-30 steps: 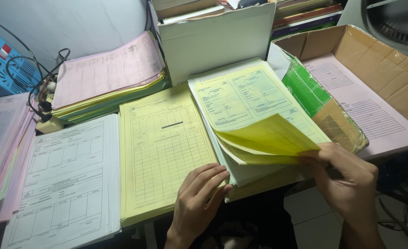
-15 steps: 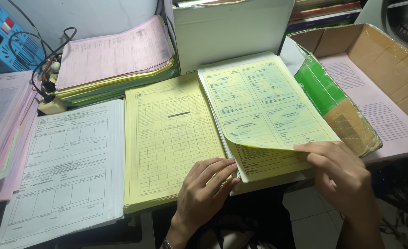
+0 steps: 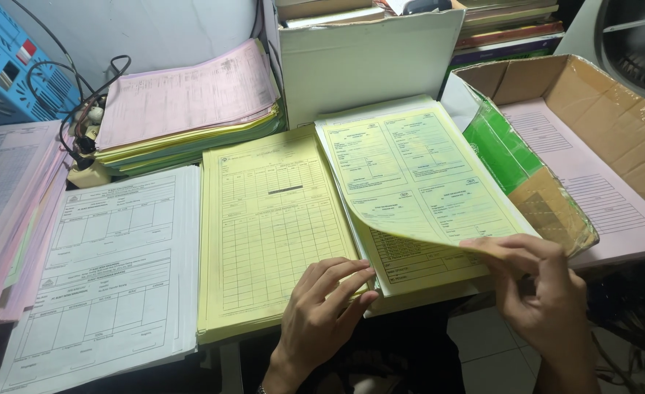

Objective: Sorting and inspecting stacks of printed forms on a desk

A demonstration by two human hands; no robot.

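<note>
White forms: a stack of white forms [image 3: 111, 270] lies at the left, long axis running away from the person.
Yellow pile: a stack of yellow forms [image 3: 271, 226] lies just beside it, long axis also front to back, tilted slightly.
Left hand: the left hand [image 3: 322, 310] rests flat, fingers spread loosely, fingertips on the yellow pile's near right corner; it grips nothing.
Lifted sheet: the top yellow sheet [image 3: 417, 175] of the right-hand stack points away and slightly left, its near edge curled up.
Right hand: the right hand [image 3: 538, 284] pinches that sheet's near right corner between thumb and fingers.
Box: a cardboard box [image 3: 614, 109] holding pink sheets stands at the right.
</note>
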